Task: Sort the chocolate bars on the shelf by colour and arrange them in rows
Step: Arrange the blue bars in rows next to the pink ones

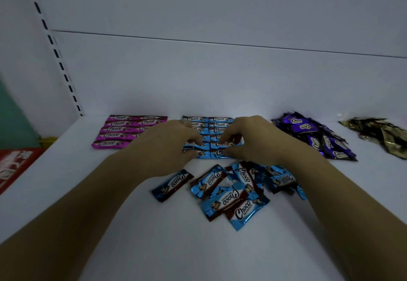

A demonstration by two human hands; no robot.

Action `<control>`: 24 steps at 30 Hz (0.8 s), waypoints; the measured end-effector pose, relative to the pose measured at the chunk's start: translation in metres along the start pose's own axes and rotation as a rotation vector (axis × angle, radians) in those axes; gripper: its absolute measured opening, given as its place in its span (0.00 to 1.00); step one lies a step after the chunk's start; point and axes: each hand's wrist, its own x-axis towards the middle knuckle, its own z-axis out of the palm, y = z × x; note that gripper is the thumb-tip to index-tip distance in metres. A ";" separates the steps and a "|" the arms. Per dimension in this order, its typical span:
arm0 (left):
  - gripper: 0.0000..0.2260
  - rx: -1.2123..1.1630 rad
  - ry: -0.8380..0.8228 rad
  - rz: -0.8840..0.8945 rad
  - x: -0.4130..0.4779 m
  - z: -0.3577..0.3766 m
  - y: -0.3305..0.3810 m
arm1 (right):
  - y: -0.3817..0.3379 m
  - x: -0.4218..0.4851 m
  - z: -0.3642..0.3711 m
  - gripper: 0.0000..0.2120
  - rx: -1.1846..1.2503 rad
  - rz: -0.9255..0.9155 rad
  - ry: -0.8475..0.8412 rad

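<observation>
My left grip (174, 139) and right grip (248, 137) are both over the near end of the blue rows (220, 124) in the middle of the shelf (154, 247). My right grip is closed on a blue bar (234, 144), with thumb and fingertips pinching it just above the front of the right column. My left fingers (197, 143) are curled down onto the front bars of the left column. I cannot tell whether they pinch one or only press on it.

The blue rows lie two bars wide and run back toward the wall. Just in front of my grips, loose blue bars (229, 192) lie overlapping at mixed angles. The pink rows (123, 129) lie to the left, partly hidden by my left grip. To the right is a purple pile (317, 135), and farther right a gold pile (378, 133).
</observation>
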 end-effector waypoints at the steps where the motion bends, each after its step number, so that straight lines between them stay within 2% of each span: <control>1: 0.14 0.004 -0.010 -0.004 0.000 0.000 0.000 | 0.000 0.001 0.001 0.13 -0.006 0.000 -0.005; 5: 0.15 0.022 -0.078 -0.001 0.000 0.000 0.003 | -0.002 0.003 0.005 0.14 -0.024 -0.011 -0.047; 12: 0.15 -0.032 -0.075 -0.008 -0.001 -0.003 0.004 | -0.002 0.001 0.001 0.15 -0.031 -0.025 -0.023; 16: 0.11 -0.104 -0.085 0.001 -0.008 -0.017 0.002 | 0.002 -0.007 -0.015 0.10 0.064 -0.056 0.017; 20: 0.09 -0.142 -0.284 -0.050 -0.017 -0.033 0.001 | -0.011 -0.015 -0.020 0.11 0.146 -0.129 -0.103; 24: 0.17 -0.124 -0.577 -0.221 -0.021 -0.039 -0.001 | -0.024 -0.006 -0.003 0.17 0.086 -0.183 -0.199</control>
